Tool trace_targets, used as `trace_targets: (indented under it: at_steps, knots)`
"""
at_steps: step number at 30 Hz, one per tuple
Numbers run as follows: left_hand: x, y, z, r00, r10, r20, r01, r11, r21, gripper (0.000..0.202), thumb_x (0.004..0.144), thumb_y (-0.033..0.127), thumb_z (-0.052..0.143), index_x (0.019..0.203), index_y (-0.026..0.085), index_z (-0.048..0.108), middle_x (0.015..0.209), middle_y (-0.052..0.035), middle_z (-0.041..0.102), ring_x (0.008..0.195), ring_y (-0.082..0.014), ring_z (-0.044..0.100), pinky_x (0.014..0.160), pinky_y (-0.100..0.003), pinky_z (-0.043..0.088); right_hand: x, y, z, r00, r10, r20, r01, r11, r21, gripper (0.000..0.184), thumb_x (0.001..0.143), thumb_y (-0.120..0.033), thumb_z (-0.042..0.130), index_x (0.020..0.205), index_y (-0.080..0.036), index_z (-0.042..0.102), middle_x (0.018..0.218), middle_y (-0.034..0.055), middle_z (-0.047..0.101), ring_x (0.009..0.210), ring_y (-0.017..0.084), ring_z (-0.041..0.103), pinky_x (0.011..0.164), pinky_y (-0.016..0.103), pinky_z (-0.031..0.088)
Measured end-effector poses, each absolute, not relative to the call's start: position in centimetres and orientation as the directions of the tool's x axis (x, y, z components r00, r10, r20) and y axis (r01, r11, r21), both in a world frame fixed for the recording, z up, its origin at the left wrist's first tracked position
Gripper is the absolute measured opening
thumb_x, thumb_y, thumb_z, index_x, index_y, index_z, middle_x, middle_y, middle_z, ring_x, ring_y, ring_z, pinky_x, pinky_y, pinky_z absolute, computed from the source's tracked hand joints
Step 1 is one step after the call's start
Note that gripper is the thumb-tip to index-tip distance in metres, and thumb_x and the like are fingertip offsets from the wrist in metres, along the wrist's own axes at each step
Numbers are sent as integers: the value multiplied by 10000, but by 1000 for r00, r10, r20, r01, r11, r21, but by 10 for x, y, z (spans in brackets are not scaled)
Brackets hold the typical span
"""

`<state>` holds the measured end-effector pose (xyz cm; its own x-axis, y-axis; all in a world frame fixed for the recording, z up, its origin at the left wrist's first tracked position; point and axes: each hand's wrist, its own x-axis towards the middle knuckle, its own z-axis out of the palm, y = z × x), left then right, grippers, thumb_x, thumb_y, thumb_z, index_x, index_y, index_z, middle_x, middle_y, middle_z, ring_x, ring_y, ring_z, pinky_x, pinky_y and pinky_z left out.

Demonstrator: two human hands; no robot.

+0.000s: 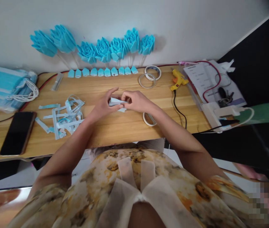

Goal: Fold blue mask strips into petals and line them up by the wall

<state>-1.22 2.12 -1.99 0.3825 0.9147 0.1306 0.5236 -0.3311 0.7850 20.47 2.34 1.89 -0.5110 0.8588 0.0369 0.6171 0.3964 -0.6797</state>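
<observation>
Cream top (89, 190) with orange-brown blotches; pale, possibly sheer, neck bow (140, 198).

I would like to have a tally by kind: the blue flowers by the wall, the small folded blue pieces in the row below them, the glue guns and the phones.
Blue flowers: 7
Small folded blue pieces in the row: 10
Yellow glue gun: 1
Phone: 1
Total: 19

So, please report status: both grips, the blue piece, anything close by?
Left grip, right grip: both on pale blue piece. Piece looks folded, partly hidden. Loose strips beside left forearm; white ring partly hidden by right forearm.
</observation>
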Motion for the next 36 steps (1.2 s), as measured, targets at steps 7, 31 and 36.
trace_targets:
  at_steps: [7,31,36]
  knots:
    - [-10,14,-14,258,919,296,452,-386,804,483,898,259,629,1373,174,609,1251,-119,735,1074,-240,716,918,-358,569,206,19,-1,-426,888,174,367,346,-864,377,797,-378,676,1118,-189,618,925,24,698,839,181,633,806,315,471]
    - [-8,10,-12,381,863,332,560,-501,660,561,862,277,685,1412,201,606,1396,-118,683,1220,-272,681,1096,-432,512,205,19,-4,-457,879,137,556,403,-727,175,863,-348,569,799,-186,565,751,-2,579,692,134,467,668,278,282]
    - [-6,9,-8,305,913,271,513,-397,761,505,859,397,711,1327,218,652,1352,-93,702,1252,-292,655,1092,-450,518,206,19,-2,-436,872,223,411,414,-812,236,881,-392,573,930,-167,625,833,4,630,754,136,523,718,267,333]
